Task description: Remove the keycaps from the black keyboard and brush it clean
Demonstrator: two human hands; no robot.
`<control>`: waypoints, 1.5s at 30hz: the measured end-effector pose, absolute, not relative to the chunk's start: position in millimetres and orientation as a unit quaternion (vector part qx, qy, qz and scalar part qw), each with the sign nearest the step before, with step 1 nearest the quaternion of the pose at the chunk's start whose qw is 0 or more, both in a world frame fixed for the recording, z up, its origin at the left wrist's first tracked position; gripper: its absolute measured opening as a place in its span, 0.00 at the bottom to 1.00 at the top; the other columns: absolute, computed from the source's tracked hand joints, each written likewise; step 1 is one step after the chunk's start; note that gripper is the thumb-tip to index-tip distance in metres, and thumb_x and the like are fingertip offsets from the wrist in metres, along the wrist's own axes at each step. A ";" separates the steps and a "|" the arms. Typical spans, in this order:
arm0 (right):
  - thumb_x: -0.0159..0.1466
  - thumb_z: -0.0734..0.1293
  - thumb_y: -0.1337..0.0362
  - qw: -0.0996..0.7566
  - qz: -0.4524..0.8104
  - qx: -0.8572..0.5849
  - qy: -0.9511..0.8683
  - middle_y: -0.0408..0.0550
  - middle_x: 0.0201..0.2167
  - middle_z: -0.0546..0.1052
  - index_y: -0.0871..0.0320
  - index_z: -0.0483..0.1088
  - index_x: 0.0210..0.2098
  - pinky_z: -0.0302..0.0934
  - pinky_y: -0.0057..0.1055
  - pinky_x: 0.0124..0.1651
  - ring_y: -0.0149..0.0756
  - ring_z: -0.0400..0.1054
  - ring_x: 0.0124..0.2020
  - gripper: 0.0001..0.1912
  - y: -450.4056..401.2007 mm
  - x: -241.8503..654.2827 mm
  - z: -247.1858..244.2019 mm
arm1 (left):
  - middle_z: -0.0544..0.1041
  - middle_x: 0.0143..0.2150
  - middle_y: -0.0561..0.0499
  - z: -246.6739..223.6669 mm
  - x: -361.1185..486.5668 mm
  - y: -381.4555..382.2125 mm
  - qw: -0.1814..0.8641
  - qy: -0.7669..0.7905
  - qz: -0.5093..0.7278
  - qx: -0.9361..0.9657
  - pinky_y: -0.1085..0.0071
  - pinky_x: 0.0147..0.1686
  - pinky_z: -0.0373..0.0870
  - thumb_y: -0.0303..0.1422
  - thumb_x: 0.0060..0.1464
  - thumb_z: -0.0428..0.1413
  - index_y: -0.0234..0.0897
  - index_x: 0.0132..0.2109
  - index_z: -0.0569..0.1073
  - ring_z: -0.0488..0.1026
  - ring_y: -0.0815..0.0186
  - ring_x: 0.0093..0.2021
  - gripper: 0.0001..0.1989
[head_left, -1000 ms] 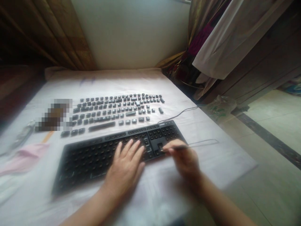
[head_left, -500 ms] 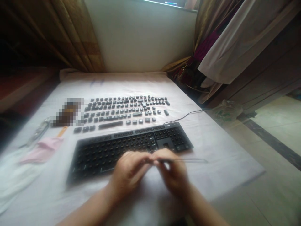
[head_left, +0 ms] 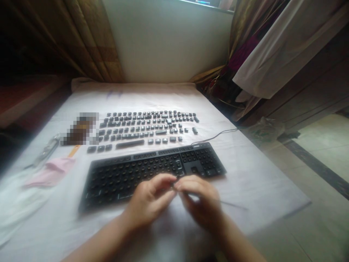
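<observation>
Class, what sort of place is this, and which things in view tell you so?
Probably a room in a home: a gold-brown curtain hangs at the left, pale cloth hangs at the right, and a keyboard lies on a cloth-covered table.

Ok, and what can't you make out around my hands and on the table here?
All in the head view:
Anything between the fingertips of the left hand: hidden by the hand itself.
Near end of the thin tool: partly covered by the right hand.
Legends on the keycaps: too small and blurred.
Dark object: masked by pixelation.
</observation>
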State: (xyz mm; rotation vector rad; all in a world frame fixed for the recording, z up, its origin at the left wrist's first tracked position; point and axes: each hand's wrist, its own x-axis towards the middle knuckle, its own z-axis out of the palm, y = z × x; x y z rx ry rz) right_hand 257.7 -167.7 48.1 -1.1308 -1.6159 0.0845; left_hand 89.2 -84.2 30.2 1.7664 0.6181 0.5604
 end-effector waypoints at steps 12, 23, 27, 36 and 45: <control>0.64 0.65 0.76 0.552 0.057 -0.510 -0.657 0.47 0.31 0.81 0.55 0.72 0.41 0.75 0.30 0.37 0.35 0.79 0.32 0.11 -168.3 259.4 43.9 | 0.84 0.45 0.44 34.8 91.9 -75.3 0.691 0.316 0.229 0.608 0.66 0.44 0.75 0.49 0.56 0.63 0.37 0.48 0.78 0.80 0.60 0.42 0.22; 0.65 0.66 0.69 0.547 0.118 -0.566 -0.605 0.39 0.23 0.77 0.54 0.73 0.40 0.63 0.23 0.22 0.28 0.68 0.18 0.06 -165.1 263.0 24.3 | 0.84 0.46 0.42 35.0 92.1 -71.0 0.751 0.340 0.197 0.530 0.73 0.31 0.68 0.52 0.49 0.67 0.37 0.54 0.73 0.78 0.64 0.37 0.32; 0.64 0.71 0.68 0.531 0.107 -0.540 -0.644 0.46 0.34 0.85 0.53 0.74 0.54 0.73 0.24 0.31 0.33 0.79 0.26 0.19 -161.2 262.2 19.9 | 0.84 0.43 0.43 34.0 92.1 -71.8 0.756 0.315 0.197 0.539 0.72 0.34 0.69 0.52 0.51 0.66 0.36 0.55 0.72 0.79 0.62 0.40 0.32; 0.65 0.70 0.70 0.499 0.073 -0.517 -0.692 0.51 0.40 0.86 0.54 0.77 0.52 0.78 0.27 0.40 0.39 0.83 0.36 0.16 -157.9 265.4 26.1 | 0.83 0.46 0.42 31.0 89.1 -71.1 0.740 0.305 0.194 0.568 0.68 0.39 0.73 0.51 0.54 0.64 0.37 0.57 0.72 0.80 0.57 0.46 0.31; 0.63 0.72 0.63 0.446 0.073 -0.651 -0.610 0.48 0.40 0.86 0.54 0.82 0.45 0.78 0.33 0.43 0.42 0.83 0.38 0.11 -132.7 333.8 49.1 | 0.84 0.48 0.40 25.8 86.9 -69.4 0.707 0.304 0.185 0.611 0.67 0.39 0.72 0.52 0.57 0.61 0.39 0.58 0.73 0.80 0.58 0.44 0.29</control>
